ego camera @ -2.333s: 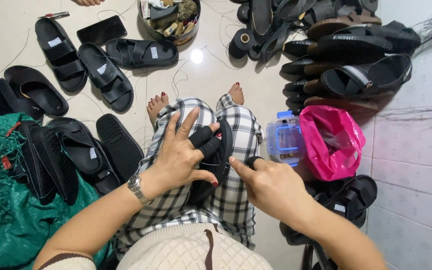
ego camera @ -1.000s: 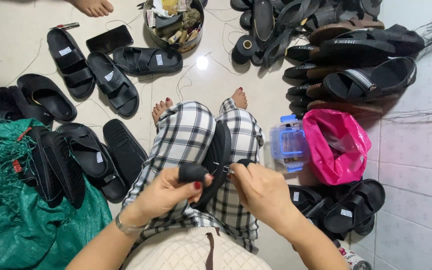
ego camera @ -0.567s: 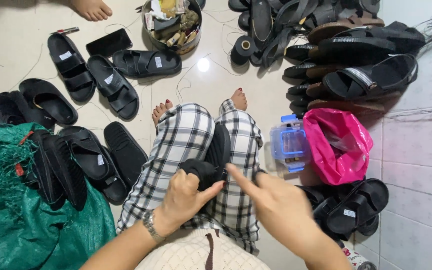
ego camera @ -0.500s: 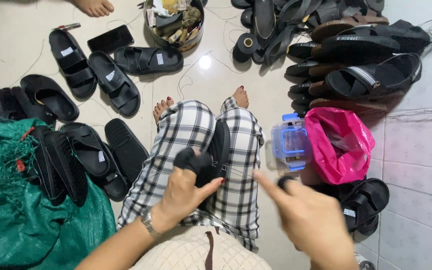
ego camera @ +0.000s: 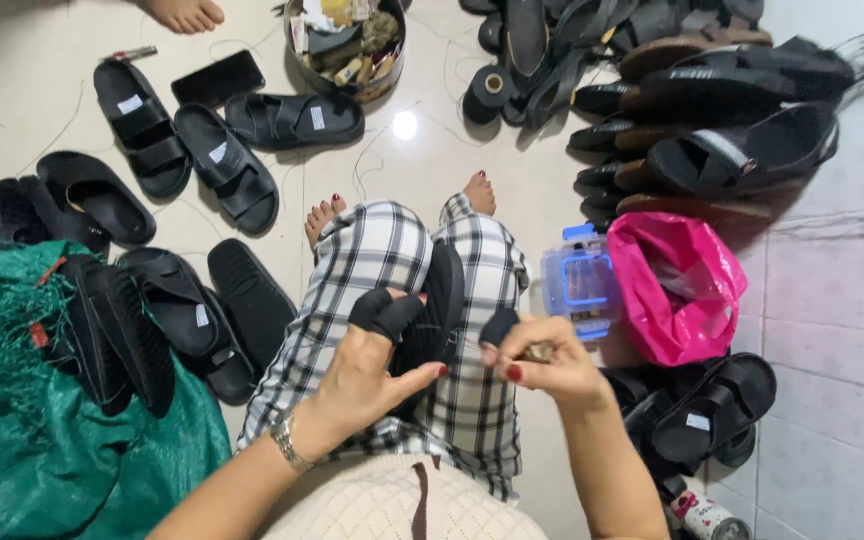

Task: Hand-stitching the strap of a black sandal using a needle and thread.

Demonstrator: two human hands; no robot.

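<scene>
At the floor's left edge a green woven sack (ego camera: 22, 440) lies under a stack of black rubber sandals (ego camera: 117, 335), with more black sandals (ego camera: 222, 170) and a dark flat phone (ego camera: 217, 77) toward the far left corner beside a round tin of oddments (ego camera: 347, 40).

The left hand (ego camera: 367, 375) grips a black strapped sandal (ego camera: 437, 310) that rests on the lap between the checked trouser legs (ego camera: 382, 260); its fingers (ego camera: 392, 312), wearing black fingertip covers, curl over the upper strap and the thumb is stretched out beneath.

The right hand (ego camera: 542, 360) is drawn into a loose fist, its fingers pressed together and pinching a small brownish thing (ego camera: 540, 352), too small to identify.

This looks like hand-finishing on the strap; the next move would call for bringing the pinched thing back to the sandal while the left hand steadies it.

The sandal looks matte, thick-soled and tilted on edge.

Further right stand a clear blue-trimmed plastic box (ego camera: 577, 280), a pink plastic bag (ego camera: 677, 290) and a heap of dark sandals (ego camera: 712, 130) along the floor's right edge.
</scene>
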